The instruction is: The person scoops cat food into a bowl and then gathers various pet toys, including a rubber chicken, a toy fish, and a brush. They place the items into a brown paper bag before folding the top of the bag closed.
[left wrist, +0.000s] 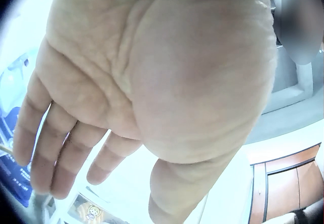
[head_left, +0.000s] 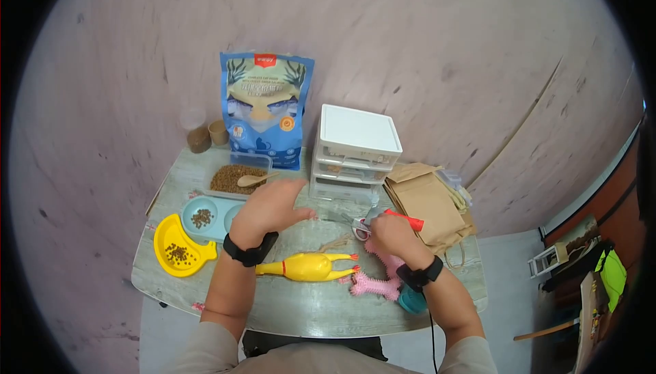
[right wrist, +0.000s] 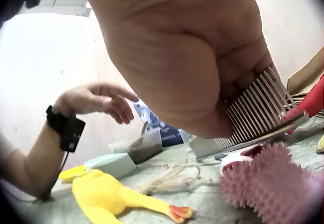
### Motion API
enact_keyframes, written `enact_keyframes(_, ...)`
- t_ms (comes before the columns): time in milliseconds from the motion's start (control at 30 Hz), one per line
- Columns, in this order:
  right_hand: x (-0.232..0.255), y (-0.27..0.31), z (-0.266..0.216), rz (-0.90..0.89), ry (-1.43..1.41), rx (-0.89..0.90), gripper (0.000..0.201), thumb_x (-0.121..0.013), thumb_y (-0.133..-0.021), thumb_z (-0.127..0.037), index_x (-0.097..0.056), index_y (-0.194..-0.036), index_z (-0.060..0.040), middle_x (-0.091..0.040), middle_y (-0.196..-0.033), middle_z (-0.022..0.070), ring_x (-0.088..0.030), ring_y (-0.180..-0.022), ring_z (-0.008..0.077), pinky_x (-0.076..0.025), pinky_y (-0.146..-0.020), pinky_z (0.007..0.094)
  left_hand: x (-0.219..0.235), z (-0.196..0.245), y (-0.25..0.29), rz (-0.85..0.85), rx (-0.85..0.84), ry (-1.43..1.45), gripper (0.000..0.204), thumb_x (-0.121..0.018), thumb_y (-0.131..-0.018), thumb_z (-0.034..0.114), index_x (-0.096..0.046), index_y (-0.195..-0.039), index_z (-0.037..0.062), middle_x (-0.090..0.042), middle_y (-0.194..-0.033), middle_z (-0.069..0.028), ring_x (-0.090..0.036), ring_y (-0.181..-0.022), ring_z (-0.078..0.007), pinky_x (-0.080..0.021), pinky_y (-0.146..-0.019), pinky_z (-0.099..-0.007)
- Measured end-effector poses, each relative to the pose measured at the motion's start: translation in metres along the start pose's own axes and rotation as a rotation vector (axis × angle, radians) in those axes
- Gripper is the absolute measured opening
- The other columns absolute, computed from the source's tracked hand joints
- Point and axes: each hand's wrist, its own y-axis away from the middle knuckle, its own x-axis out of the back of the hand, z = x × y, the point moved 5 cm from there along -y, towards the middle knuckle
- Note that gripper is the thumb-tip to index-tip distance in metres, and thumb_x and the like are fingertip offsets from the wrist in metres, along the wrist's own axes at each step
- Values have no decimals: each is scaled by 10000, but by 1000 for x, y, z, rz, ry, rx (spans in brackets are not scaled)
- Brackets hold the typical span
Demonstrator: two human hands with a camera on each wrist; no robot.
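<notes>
Taking the yellow rubber chicken (head_left: 307, 267) as the dial's centre, with twelve towards the wall, the person's right hand (head_left: 398, 236) is at about two o'clock. It grips a metal comb (right wrist: 273, 132), its fingers curled behind the tines. The left hand (head_left: 273, 206) is open and empty at eleven o'clock, thumb spread from the fingers.

The likeliest trouble lies around the comb. The pink spiked toy (head_left: 376, 285) sits at four o'clock, close under the right hand, and a low sweep could catch the tines on its nubs. The pale stringy bundle (head_left: 335, 243), near one o'clock, could tangle in them too. A red-and-white ringed handle (head_left: 361, 229) lies just beside the comb and could be dragged along. If the fingers slackened, the comb's weight might twist it out of the grip.

The teal cup (head_left: 412, 299), further out at four o'clock, is near the right wrist and its cable (head_left: 432, 333); a backward pull could tip it.

On the other side, a dropped left wrist could jolt the blue double bowl (head_left: 217, 211) at ten o'clock, scattering kibble, or strike the wooden spoon (head_left: 247, 181) in the clear tub (head_left: 268, 161) at eleven.
</notes>
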Motion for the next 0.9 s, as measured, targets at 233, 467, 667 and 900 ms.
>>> enact_keyframes(233,76,36,54,396,-254,-50,137,-603,-831,-129,-651,-809,-2,-633,-801,200,-618,-777,386,-491,-700,456,-57,5,-44,-327,-37,-286,450,-721,-802,350,-644,-1042,-23,-632,-1047,-219,-622,-1002,-374,-511,-860,-441)
enact_keyframes(467,82,49,69,516,-429,-146,159,-592,-864,-141,-618,-823,10,-625,-827,215,-605,-807,411,-484,-723,485,-117,7,-84,-182,-150,-490,155,-632,-798,104,-689,-909,11,-668,-984,-191,-684,-886,-326,-560,-736,-401)
enact_keyframes(667,72,30,65,553,-455,-98,164,-595,-863,-138,-629,-809,13,-625,-820,223,-611,-809,403,-483,-728,488,-115,9,-83,-309,-123,-577,160,-607,-787,59,-690,-919,23,-673,-989,-175,-692,-860,-319,-567,-709,-394)
enact_keyframes(900,53,-32,28,649,-144,116,87,-611,-781,-81,-681,-770,-30,-602,-811,166,-586,-845,353,-469,-759,438,-99,28,-47,-322,-72,-485,245,-670,-808,193,-659,-971,10,-649,-1029,-182,-667,-911,-348,-547,-762,-437)
